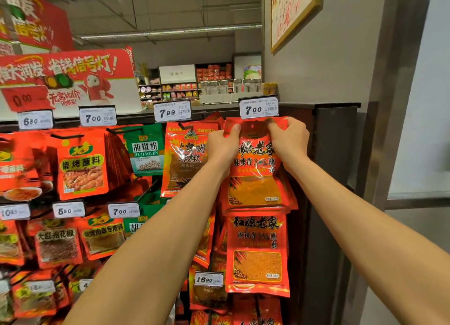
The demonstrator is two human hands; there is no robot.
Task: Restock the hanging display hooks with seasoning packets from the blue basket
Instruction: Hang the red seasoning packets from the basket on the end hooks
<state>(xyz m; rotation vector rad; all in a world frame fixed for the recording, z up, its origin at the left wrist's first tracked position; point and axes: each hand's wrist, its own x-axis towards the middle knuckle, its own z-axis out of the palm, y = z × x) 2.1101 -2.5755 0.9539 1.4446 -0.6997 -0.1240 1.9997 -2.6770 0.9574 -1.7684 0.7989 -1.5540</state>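
Observation:
A red seasoning packet (255, 178) with an orange powder window hangs at the top right of the display, just under a price tag reading 7.00 (258, 107). My left hand (222, 145) pinches its upper left corner. My right hand (289, 139) pinches its upper right corner. The packet's hang hole sits right below the tag, and the hook itself is hidden behind the tag and packet. More packets of the same kind lie behind it. The blue basket is out of view.
A matching red packet (257, 254) hangs one row lower. To the left hang a red chilli packet (185, 161), a green pepper powder packet (146, 151) and several orange barbecue seasoning packets (81, 164). A dark grey panel and wall (336, 154) close off the display on the right.

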